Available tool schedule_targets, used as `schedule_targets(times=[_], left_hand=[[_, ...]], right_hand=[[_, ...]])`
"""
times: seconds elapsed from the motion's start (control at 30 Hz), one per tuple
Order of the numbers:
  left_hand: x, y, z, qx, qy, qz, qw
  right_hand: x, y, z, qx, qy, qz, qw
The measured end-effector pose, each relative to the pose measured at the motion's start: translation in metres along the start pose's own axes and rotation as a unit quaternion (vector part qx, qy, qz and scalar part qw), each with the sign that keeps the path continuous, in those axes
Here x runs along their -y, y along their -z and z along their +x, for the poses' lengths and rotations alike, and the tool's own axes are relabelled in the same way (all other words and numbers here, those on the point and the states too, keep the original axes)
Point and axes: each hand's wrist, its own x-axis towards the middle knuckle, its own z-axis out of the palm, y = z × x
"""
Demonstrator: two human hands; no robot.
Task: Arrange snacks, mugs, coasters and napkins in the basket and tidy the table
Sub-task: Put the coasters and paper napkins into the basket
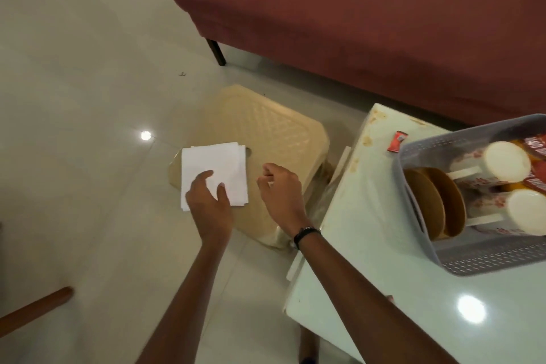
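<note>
A stack of white napkins (217, 167) lies on a cream plastic stool (274, 133) on the floor. My left hand (209, 201) rests on the stack's near edge, thumb and fingers pinching the paper. Just right of the stack, my right hand (280, 192) hovers over the stool with fingers curled and nothing in it. On the white table (369, 245) at the right stands a grey perforated basket (419, 216) holding two white mugs (506, 165) lying on their sides, round brown coasters (428, 204) standing on edge, and red snack packets (536, 145).
A small red sachet (397, 141) lies on the table beside the basket's far corner. A maroon sofa (369, 18) fills the back, with its dark leg (216, 52) near the stool. A wooden piece (35, 309) shows at the lower left on the tiled floor.
</note>
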Motion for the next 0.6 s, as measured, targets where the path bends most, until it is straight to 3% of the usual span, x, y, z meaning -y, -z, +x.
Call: schedule_targets(times=[0.2,0.37,0.6], left_hand=[[0.035,0.012,0.044,0.022,0.105,0.065,0.992],[0.039,0.013,0.056,0.041,0.134,0.070,0.988],[0.025,0.014,0.061,0.084,0.234,-0.058,0.967]], right_hand=[[0.008,-0.052,0.018,0.014,-0.063,-0.011,0.998],[0.014,-0.069,0.024,-0.018,-0.089,-0.053,0.994],[0.014,-0.069,0.033,0.001,-0.107,-0.063,0.992]])
